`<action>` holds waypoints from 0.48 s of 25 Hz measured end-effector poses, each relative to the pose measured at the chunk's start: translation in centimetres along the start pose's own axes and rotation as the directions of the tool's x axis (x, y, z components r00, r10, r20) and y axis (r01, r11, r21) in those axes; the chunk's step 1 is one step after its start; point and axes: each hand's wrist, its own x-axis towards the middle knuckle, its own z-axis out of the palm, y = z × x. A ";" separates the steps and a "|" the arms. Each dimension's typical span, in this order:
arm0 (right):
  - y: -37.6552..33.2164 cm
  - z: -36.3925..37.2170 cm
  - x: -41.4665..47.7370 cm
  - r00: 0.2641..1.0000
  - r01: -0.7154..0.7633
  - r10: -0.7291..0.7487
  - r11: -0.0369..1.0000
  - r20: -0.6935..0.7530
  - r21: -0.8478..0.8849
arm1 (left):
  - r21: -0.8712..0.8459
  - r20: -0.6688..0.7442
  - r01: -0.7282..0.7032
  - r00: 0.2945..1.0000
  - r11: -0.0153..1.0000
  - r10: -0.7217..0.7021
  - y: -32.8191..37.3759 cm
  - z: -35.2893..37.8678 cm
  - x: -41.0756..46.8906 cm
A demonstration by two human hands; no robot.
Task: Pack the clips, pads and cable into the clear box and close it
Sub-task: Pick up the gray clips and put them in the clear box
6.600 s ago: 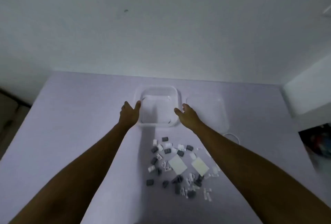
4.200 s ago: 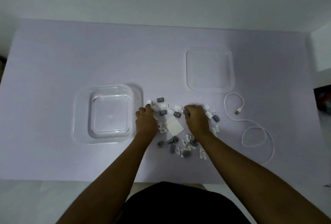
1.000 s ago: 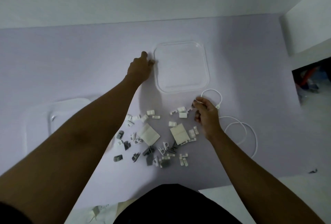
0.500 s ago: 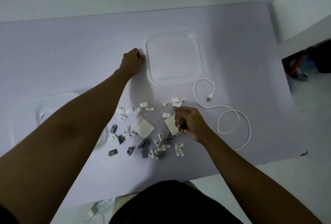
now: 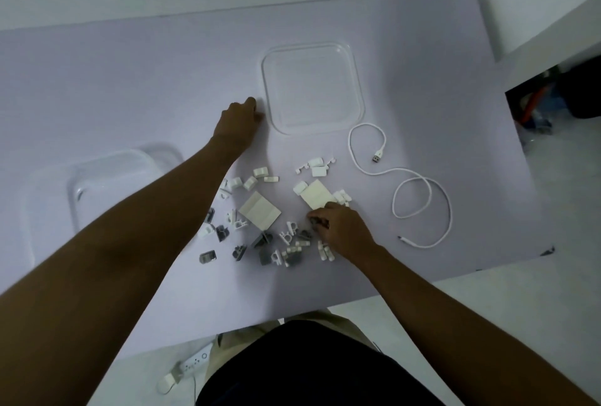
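Note:
The clear box (image 5: 107,178) stands at the table's left, partly hidden behind my left forearm. Its clear lid (image 5: 312,87) lies flat at the back centre. My left hand (image 5: 239,123) rests as a closed fist on the table, just left of the lid's edge. White and grey clips (image 5: 286,243) are scattered in the middle around two pale square pads (image 5: 260,210) (image 5: 317,194). My right hand (image 5: 341,230) presses down on the pile's right side, fingers curled around small clips. The white cable (image 5: 419,197) lies looped to the right, untouched.
The table's front edge runs close to my body. A white ledge (image 5: 536,6) rises at the right, with dark clutter (image 5: 553,97) below it. A white power strip (image 5: 195,363) lies on the floor under the front edge.
My right hand has come back from the cable end onto the clip pile and curled shut there. My left hand has stayed by the lid's left edge, closing into a fist.

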 end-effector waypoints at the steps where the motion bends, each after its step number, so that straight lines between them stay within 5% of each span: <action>1: 0.0 -0.1 0.4 0.998 -0.034 0.036 0.998 -0.043 0.054 | 0.004 0.003 0.007 1.000 1.000 -0.007 0.0 0.2 -0.3; 3: -0.1 -0.9 1.0 0.965 -0.195 0.243 0.917 -0.100 0.347 | 0.001 0.013 0.024 1.000 1.000 -0.024 0.2 0.6 -0.8; 5: -0.1 -2.1 1.0 0.871 -0.340 0.491 0.599 0.003 0.725 | 0.008 0.016 0.040 0.999 0.999 -0.040 0.6 0.9 -1.4; 7: -0.1 -2.8 0.2 0.809 -0.357 0.566 0.261 0.157 0.897 | -0.009 0.000 0.074 0.997 0.997 -0.074 1.1 1.2 -1.8; 8: -0.1 -2.8 -0.3 0.801 -0.357 0.563 0.173 0.205 0.918 | -0.051 -0.015 0.101 0.995 0.994 -0.101 1.3 1.3 -1.9; 10: -0.2 -2.4 -1.4 0.817 -0.380 0.518 0.154 0.253 0.912 | -0.205 -0.034 0.173 0.982 0.963 -0.183 2.0 1.1 -2.3; 12: -0.5 -1.7 -2.0 0.854 -0.409 0.468 0.336 0.226 0.849 | -0.385 -0.025 0.214 0.970 0.898 -0.242 2.7 0.3 -3.2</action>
